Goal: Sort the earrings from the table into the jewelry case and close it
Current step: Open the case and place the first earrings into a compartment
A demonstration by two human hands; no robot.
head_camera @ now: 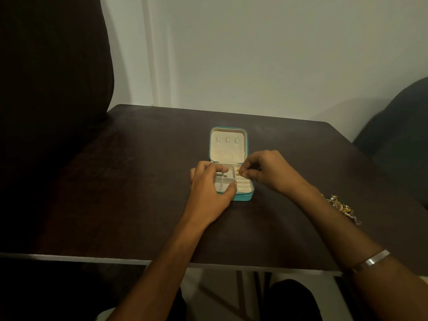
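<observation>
A small teal jewelry case [243, 197] lies open in the middle of the dark table, its cream-lined lid [228, 144] laid back flat. My left hand [209, 184] rests on the case's left side, with its fingers over the divided compartments and the thumb at the front edge. My right hand [266, 172] pinches a small gold earring [238, 172] over the case's upper right compartment. A pile of gold and silver earrings [342, 208] lies on the table to the right, partly hidden behind my right forearm.
The dark wooden table [139, 193] has its front edge near me and its far edge by a pale wall. A dark chair back [53, 77] stands at the left. Another dark chair [398, 135] sits at the right.
</observation>
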